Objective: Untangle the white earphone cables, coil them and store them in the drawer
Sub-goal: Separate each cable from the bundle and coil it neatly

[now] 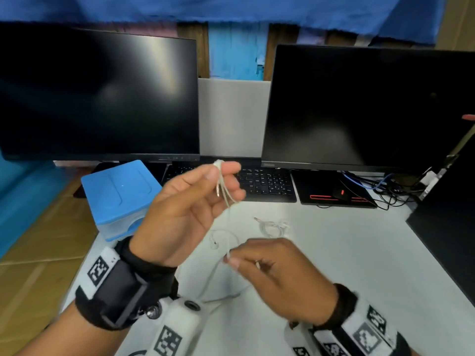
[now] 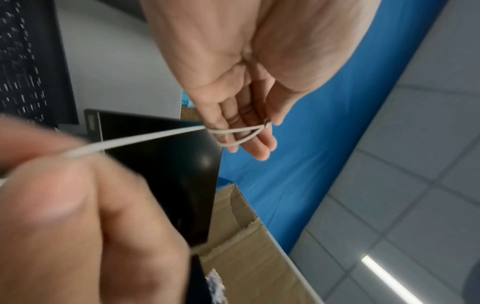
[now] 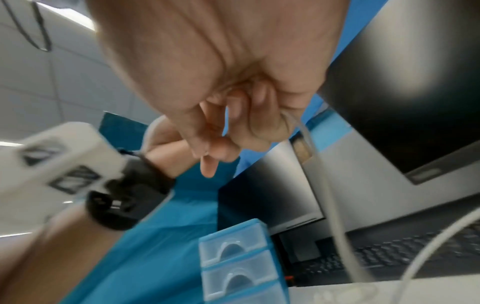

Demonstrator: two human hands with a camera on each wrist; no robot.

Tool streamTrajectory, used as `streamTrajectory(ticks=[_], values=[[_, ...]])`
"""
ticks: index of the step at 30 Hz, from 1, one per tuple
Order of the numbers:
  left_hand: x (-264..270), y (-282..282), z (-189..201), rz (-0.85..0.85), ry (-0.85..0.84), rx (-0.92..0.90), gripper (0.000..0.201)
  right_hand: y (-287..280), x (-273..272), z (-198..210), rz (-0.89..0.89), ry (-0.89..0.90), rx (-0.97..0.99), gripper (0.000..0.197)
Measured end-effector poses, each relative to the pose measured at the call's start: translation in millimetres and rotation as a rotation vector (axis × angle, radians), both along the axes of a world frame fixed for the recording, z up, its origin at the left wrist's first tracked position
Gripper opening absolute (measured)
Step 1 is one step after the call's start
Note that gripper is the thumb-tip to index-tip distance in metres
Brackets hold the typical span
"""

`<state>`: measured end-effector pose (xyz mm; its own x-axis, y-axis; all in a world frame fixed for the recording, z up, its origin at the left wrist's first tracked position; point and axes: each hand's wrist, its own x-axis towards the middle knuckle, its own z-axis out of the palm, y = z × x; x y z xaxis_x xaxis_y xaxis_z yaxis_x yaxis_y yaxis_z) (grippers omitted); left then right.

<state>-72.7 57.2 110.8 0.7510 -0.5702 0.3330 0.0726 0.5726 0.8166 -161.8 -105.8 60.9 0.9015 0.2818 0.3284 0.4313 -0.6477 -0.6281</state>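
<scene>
Two bare hands at work above the white tabletop (image 1: 359, 253): left hand (image 1: 185, 214) raised, fingers (image 1: 231, 167) pinching small loops of thin white earphone cable (image 1: 222, 186), apparently to anchor a coil; right hand (image 1: 277, 276) lower, fingers clamped on its trailing length. Second tangled white earphone set (image 1: 272, 227) mid-tabletop; blue plastic drawer unit (image 1: 118, 196) at left edge.

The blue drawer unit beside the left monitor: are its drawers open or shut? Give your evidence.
Shut. In the right wrist view the clear fronts of the blue drawer unit sit flush with its frame; none is pulled out.
</scene>
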Motion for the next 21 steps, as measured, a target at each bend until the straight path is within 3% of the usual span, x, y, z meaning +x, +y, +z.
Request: streamTrajectory(ticks=[2,4,7,11,13,15,19,21], values=[[6.1,2.6,-5.9,0.158,-0.099,0.109,0.023,9.8,-10.3,8.6,0.104,0.042,-0.065,0.029],[5.8,0.8,-15.1,0.341,-0.359,0.365,0.023,12.3,-21.6,28.4,0.178,0.103,0.027,0.022],[-6.9,-8.9,-25.4,0.268,-0.520,0.522,0.030,3.1,-30.8,53.4,0.140,0.051,0.303,0.017],[-21.0,-17.8,-27.0,0.036,-0.408,0.422,0.031,-26.1,-8.4,49.1,-0.117,-0.168,0.499,0.019],[-24.8,-18.4,-22.1,-0.062,-0.283,0.317,0.032,-34.7,6.2,35.6,-0.209,-0.179,0.443,0.020],[-24.2,-18.7,-16.9,-0.114,-0.151,0.210,0.032,-30.1,12.6,17.3,-0.180,-0.085,0.344,0.025],[-6.3,-15.9,-16.9,-0.001,0.025,0.044,0.033,-3.6,3.5,-3.1,-0.027,0.123,0.128,0.024],[4.7,-12.2,-23.0,0.137,-0.093,0.146,0.034,2.3,-4.2,3.8,0.070,0.113,0.020,0.025]])
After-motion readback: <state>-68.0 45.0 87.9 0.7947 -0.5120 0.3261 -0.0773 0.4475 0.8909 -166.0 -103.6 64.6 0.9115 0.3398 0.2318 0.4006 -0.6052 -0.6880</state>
